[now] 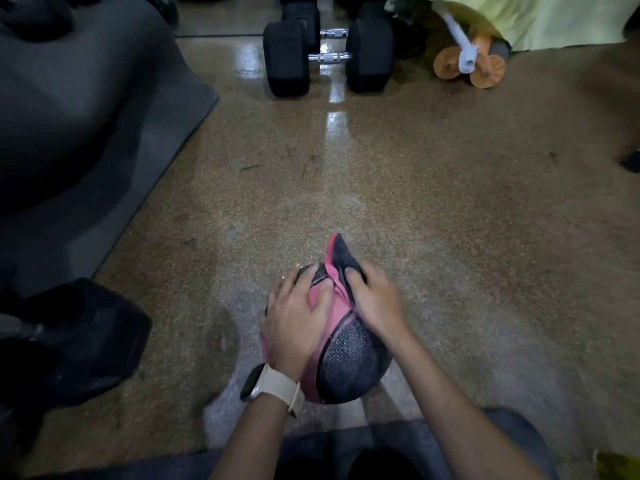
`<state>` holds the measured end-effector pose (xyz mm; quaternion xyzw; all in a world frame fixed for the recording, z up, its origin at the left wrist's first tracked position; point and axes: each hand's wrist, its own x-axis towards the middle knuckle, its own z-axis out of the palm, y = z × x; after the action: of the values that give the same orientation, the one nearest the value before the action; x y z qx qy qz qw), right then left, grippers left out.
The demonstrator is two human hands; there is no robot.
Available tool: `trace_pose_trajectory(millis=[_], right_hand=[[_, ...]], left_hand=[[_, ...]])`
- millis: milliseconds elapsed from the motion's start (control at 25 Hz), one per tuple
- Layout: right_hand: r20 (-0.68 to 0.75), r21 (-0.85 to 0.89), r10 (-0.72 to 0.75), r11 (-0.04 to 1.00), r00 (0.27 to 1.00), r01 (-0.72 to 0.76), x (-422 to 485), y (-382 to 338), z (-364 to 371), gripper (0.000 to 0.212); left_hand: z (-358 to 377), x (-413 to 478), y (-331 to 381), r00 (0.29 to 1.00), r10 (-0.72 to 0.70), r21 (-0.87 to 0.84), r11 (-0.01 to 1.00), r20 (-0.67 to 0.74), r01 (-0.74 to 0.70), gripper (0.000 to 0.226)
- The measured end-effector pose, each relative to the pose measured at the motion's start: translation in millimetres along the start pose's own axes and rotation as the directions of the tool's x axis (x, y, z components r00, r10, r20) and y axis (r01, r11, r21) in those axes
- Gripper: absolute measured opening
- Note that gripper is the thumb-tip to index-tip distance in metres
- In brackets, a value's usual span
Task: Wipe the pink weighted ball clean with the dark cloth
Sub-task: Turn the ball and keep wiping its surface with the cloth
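Observation:
The weighted ball (346, 362), pink with dark textured panels, sits on the speckled floor just in front of my knees. My left hand (298, 320), with a watch on its wrist, lies spread over the ball's upper left side and steadies it. My right hand (375, 299) grips the dark cloth (341, 259) against the top right of the ball. The cloth has a pink edge, and one corner of it sticks up beyond my fingers. Part of the ball's far side is hidden under both hands.
Two black hex dumbbells (327, 58) stand at the back centre. A dark mat (104, 140) runs along the left, with a black weight (86, 341) near my left arm. An orange-wheeled roller (467, 64) and a yellow-green sheet (540, 19) lie at the back right.

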<state>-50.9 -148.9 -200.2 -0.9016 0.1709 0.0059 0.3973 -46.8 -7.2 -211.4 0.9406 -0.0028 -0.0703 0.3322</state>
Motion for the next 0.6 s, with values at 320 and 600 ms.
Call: trace_pose_trajectory(millis=[320, 600], right_hand=[[-0.084, -0.060, -0.088, 0.995, 0.993, 0.083, -37, 3, 11, 0.049], [-0.070, -0.272, -0.258, 0.934, 0.964, 0.231, -71, -11, 16, 0.048]], left_hand=[[-5, 5, 14, 0.996, -0.090, -0.070, 0.994, -0.014, 0.089, 0.079], [-10, 3, 10, 0.994, -0.106, -0.169, 0.981, -0.021, 0.101, 0.075]])
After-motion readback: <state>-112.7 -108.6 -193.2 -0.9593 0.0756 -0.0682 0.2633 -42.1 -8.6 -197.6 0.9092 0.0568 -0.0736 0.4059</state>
